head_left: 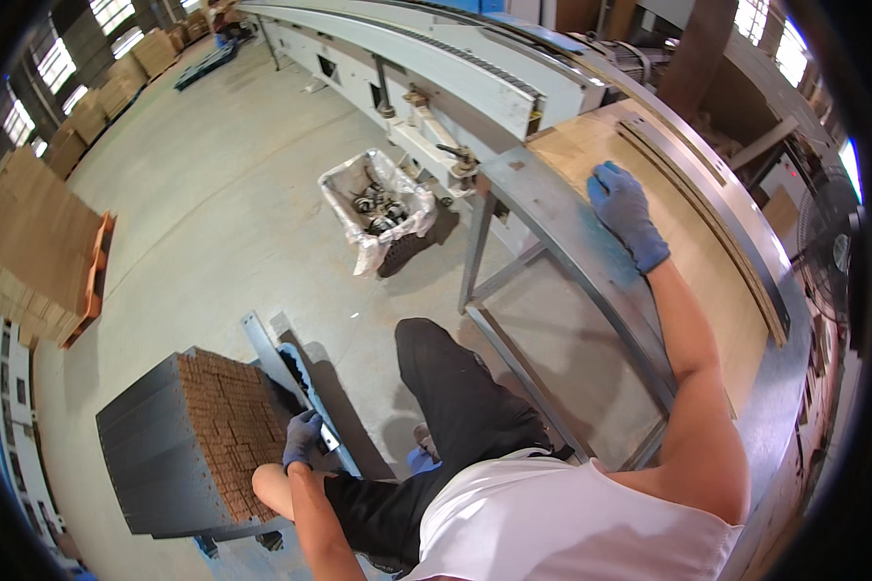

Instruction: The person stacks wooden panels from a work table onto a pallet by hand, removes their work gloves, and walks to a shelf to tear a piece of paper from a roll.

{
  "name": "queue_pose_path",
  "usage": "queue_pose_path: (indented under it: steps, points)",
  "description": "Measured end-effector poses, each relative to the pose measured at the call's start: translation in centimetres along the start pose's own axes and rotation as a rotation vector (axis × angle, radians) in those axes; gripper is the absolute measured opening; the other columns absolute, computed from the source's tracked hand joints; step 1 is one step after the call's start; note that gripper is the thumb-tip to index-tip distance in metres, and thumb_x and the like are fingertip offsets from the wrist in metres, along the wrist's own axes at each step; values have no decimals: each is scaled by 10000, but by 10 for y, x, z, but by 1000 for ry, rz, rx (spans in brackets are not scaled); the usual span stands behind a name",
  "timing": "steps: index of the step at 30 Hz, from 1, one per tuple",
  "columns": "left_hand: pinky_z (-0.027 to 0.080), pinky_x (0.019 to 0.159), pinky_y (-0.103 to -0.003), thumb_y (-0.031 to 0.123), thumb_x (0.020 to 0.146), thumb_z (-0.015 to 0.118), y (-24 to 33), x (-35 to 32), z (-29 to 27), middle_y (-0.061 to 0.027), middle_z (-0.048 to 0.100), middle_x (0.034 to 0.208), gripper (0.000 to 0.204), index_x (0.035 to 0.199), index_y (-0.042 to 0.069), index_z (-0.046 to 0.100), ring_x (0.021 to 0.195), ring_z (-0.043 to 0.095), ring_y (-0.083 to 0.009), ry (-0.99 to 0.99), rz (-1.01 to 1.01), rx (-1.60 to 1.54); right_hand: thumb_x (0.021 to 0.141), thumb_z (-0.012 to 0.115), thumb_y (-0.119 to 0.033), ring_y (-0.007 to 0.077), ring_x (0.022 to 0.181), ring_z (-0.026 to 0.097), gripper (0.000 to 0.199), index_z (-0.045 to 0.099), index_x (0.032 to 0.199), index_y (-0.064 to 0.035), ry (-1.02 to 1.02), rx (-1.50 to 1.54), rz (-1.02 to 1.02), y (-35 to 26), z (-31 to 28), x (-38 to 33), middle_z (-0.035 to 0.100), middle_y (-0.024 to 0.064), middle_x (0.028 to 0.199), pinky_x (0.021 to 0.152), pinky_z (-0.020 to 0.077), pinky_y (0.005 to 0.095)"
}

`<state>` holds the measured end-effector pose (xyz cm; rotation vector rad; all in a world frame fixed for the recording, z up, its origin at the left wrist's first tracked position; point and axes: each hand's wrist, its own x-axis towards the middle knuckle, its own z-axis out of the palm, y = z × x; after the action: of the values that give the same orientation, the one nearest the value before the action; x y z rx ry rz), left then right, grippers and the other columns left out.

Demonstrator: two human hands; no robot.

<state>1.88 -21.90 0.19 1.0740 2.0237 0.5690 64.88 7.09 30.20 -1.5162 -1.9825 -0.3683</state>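
My right hand, in a blue-grey glove, lies on the left edge of a pale wooden board on a metal-framed table. Its fingers are stretched forward and hold nothing. My left hand, also gloved, is low at the left with its fingers curled. It is beside a stack of dark panels with brown, layered ends. A silver metal strip and a light-blue rail run close past its fingers. What those fingers grip, if anything, is hidden.
A lined bin holding several dark and shiny pieces stands on the floor left of the table. A long conveyor machine stretches away at the back. Brown boards on an orange pallet stand far left, and a black fan stands right.
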Motion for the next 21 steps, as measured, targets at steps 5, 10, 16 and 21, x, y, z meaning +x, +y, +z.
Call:
queue_pose_path:
  steps: [5, 10, 16, 21]
  points:
    - [491, 907, -356, 298, 834, 614, 15, -9, -3, -191, 685, 1089, 423, 1136, 6, 664, 1050, 651, -288, 7, -25, 72, 849, 587, -217, 341, 875, 607, 210, 644, 908, -24, -52, -10, 57, -11, -9, 2, 628, 145, 915, 767, 485, 427]
    - [486, 925, -357, 304, 830, 624, 13, -9, -2, -198, 674, 1113, 432, 1143, 8, 663, 1072, 641, -296, -1, -33, 76, 848, 590, -210, 346, 864, 604, 198, 633, 890, -21, 8, 1, 22, -6, -2, 1, 616, 152, 888, 758, 479, 437]
    - [485, 925, -360, 294, 829, 626, 29, -16, 1, -206, 672, 1114, 429, 1140, 0, 662, 1070, 640, -301, -12, -55, 100, 849, 590, -213, 347, 841, 605, 196, 637, 881, -25, -5, -13, 30, -3, -5, -2, 621, 146, 875, 750, 480, 449]
    - [489, 912, -367, 291, 828, 624, 22, -6, 7, -215, 676, 1093, 427, 1132, -7, 664, 1050, 646, -310, -22, -18, 34, 849, 592, -225, 341, 844, 609, 201, 651, 886, -36, 6, -60, 36, 1, -1, -2, 628, 136, 876, 747, 481, 449]
